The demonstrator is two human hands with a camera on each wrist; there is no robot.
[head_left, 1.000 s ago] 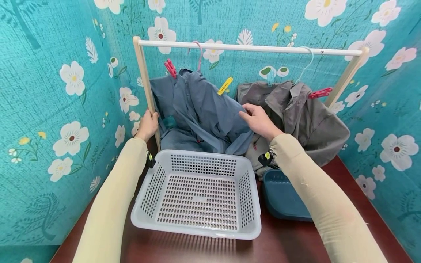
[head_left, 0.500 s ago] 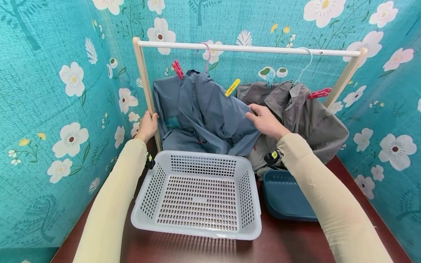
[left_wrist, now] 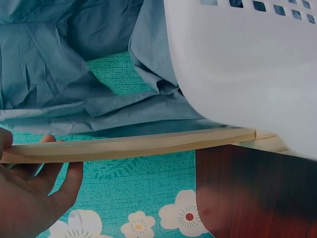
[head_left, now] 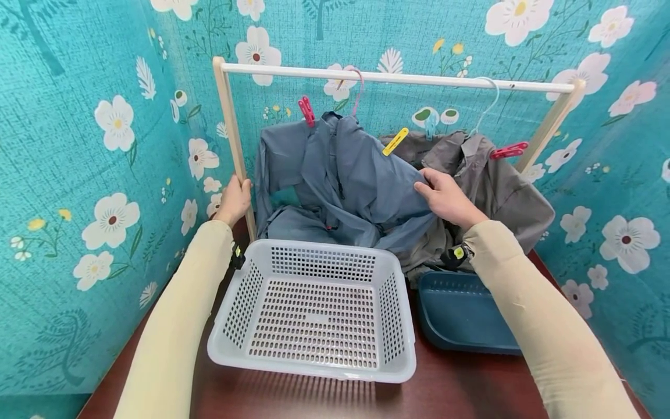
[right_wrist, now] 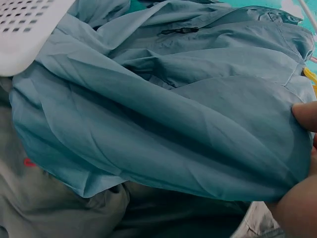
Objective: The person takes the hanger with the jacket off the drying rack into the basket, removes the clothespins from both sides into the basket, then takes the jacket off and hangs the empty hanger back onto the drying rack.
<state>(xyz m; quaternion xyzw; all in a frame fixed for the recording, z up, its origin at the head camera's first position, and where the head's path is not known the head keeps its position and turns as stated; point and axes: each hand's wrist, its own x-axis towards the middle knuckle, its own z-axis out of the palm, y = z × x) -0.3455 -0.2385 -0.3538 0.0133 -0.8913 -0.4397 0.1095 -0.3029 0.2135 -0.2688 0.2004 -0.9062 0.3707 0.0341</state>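
Clearly, both hands are occupied at the rack. The left hand [head_left: 234, 199] has its fingers curled round the wooden post [head_left: 232, 128] at the rack's left end; the close view from that wrist shows the post passing between thumb and fingers. The right hand [head_left: 447, 195] pinches the right edge of the blue-grey garment [head_left: 345, 169], thumb on the near face, the fabric drawn into folds towards the grip.

That garment hangs from a pink hanger [head_left: 360, 93] on the white rail [head_left: 398, 77], with a red clip [head_left: 306, 110] at its upper left and a yellow clip [head_left: 395, 141] on its right slope. It overlaps the left part of a grey garment [head_left: 502, 186], which hangs from a pale blue hanger [head_left: 489, 110] and bears 2 clips: a light blue clip [head_left: 430, 125] and a 2nd red clip [head_left: 509, 150].

On the dark red counter [head_left: 262, 401], a white basket [head_left: 309, 372] stands in front of the blue-grey garment, hiding its lower edge. A dark blue tray [head_left: 466, 317] sits just right of it, partly behind the right sleeve [head_left: 549, 326]. Flowered turquoise cloth [head_left: 112, 163] lines the sides and back.
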